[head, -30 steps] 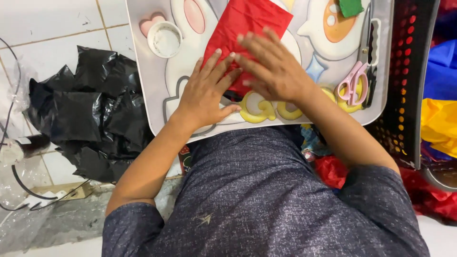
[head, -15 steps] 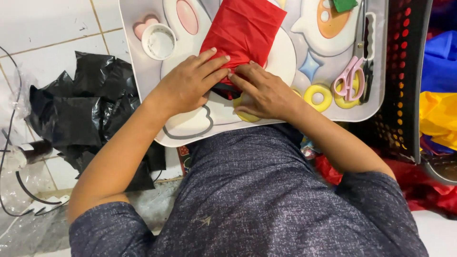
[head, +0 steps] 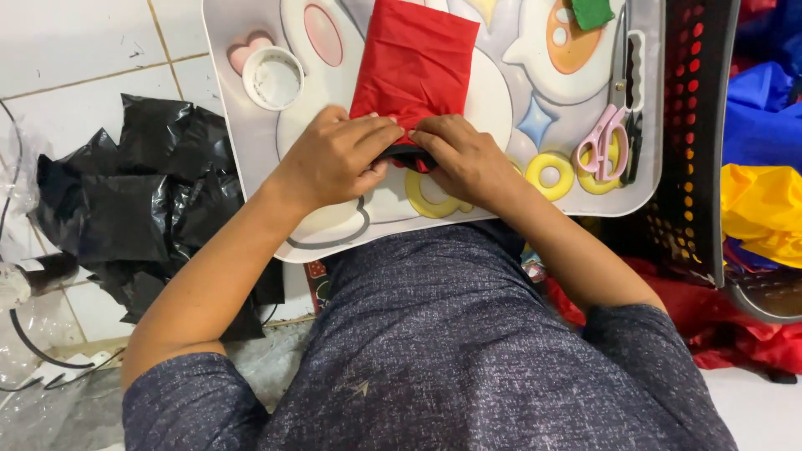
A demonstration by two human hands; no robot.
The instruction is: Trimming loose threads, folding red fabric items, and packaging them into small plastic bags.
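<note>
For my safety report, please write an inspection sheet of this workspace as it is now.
Surface: white tray with cartoon print, on the lap.
Job's things: red fabric, folded, near edge pinched over something dark.
Clutter: pink scissors, white lid, black plastic bags.
Grippers: left hand and right hand both grip the fabric edge.
Cables: black cable on the floor.
Surroundings: tiled floor, dark basket, yellow cloth.

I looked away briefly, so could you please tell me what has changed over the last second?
Both hands drew back from flat on the red folded fabric to its near edge: the left hand and right hand now pinch it there together. The pink-handled scissors and white round lid stayed put on the tray.
</note>
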